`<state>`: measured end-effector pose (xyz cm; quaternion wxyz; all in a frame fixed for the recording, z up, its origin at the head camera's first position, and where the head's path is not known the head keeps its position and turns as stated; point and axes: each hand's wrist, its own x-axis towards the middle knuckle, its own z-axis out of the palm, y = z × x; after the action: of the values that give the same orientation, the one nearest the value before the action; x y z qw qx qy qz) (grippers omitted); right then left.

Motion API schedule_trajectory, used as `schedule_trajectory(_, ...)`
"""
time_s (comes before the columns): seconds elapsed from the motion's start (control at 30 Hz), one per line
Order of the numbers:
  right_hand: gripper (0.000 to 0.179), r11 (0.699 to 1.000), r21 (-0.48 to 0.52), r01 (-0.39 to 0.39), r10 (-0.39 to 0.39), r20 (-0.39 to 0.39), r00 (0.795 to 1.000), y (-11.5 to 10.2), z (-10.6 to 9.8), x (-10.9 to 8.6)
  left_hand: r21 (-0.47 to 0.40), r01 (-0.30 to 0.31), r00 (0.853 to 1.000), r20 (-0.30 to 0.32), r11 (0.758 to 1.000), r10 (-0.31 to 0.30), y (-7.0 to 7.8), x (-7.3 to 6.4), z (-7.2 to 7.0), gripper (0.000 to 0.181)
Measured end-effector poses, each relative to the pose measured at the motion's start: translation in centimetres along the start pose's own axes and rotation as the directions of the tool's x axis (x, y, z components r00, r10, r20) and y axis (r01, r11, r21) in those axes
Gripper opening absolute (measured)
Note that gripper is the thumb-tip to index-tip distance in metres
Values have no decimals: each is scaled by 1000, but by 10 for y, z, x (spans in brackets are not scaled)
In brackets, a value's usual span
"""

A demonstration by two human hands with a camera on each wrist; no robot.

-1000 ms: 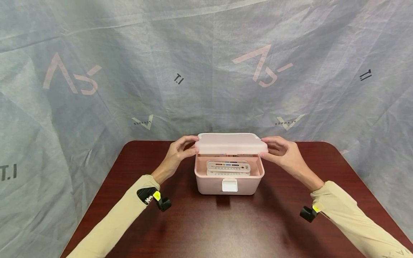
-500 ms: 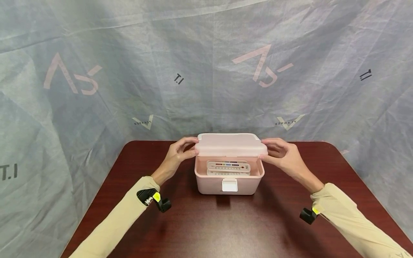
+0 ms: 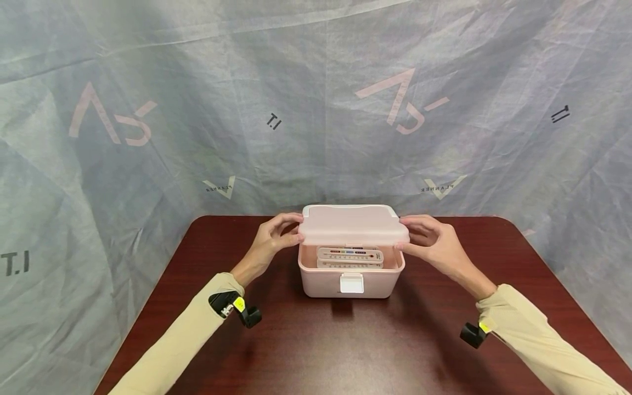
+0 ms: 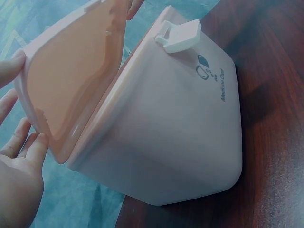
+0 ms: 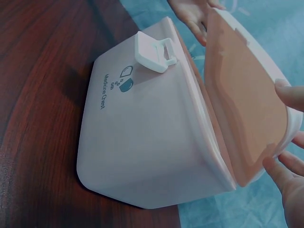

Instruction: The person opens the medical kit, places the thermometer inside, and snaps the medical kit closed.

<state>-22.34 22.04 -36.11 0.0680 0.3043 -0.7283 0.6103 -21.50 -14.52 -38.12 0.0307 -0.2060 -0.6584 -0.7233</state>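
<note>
A pale pink medicine chest [image 3: 323,282] stands on the table, its hinged lid [image 3: 353,225] raised part way and tilted back. My left hand [image 3: 266,244] holds the lid's left end, thumb at the front edge and fingers farther back along the side. At the opposite end, my right hand [image 3: 441,249] has the lid between thumb and fingers. Inside the chest lie white strip thermometers [image 3: 349,255] with printed scales, partly hidden by the front wall. The white front latch [image 5: 151,52] hangs unfastened, swung out from the wall in both wrist views.
The dark red wooden table [image 3: 340,351] has rounded far corners. A grey cloth backdrop [image 3: 316,109] with printed letters hangs close behind the chest and along both sides. Small black cameras are strapped to both sleeves.
The lid's front edge has come down and toward me, covering more of the chest's opening. Both hands have lowered slightly with it, while the chest's body stays in place.
</note>
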Motion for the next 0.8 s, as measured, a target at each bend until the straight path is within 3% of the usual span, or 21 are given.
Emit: schedule_trajectory(0.8,50,996,-81,-36,35,-9,999,-2,0,-3,-21,-35,999,-5,999,35,-1,-5,2,40)
